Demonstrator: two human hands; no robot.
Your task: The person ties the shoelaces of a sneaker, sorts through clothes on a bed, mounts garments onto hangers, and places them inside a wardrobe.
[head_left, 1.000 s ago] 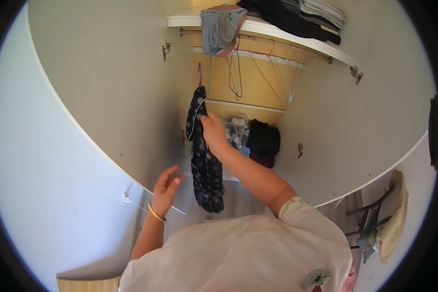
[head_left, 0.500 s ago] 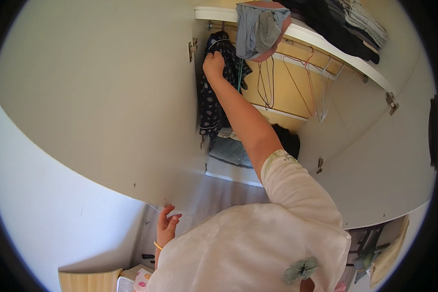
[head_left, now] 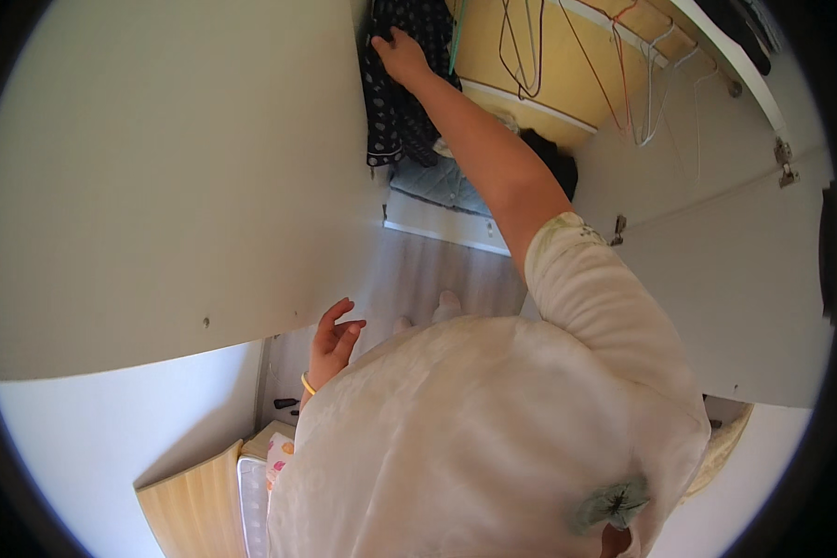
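My right hand [head_left: 401,58] reaches into an open wardrobe and lies against a dark garment with pale dots [head_left: 402,107] hanging at its left side. Its visible fingers are apart on the cloth; I see no fold pinched between them. My left hand [head_left: 333,346], with a yellow band at the wrist, hovers low beside the edge of the left wardrobe door [head_left: 186,195]. Its fingers are loosely bent and apart, with nothing in them. The top of the garment is cut off by the upper edge of the view.
Thin wire hangers [head_left: 644,102] hang right of the garment. Below are a folded grey-blue quilted item [head_left: 442,186] and a black cloth item [head_left: 553,163]. The right wardrobe door [head_left: 716,288] stands open. A wooden board [head_left: 191,502] is at lower left, above the floor [head_left: 437,265].
The view has tipped downward, so the upper shelf clothes have mostly left it. My right hand sits slightly lower on the garment, its fingers looser. My left hand still hangs free.
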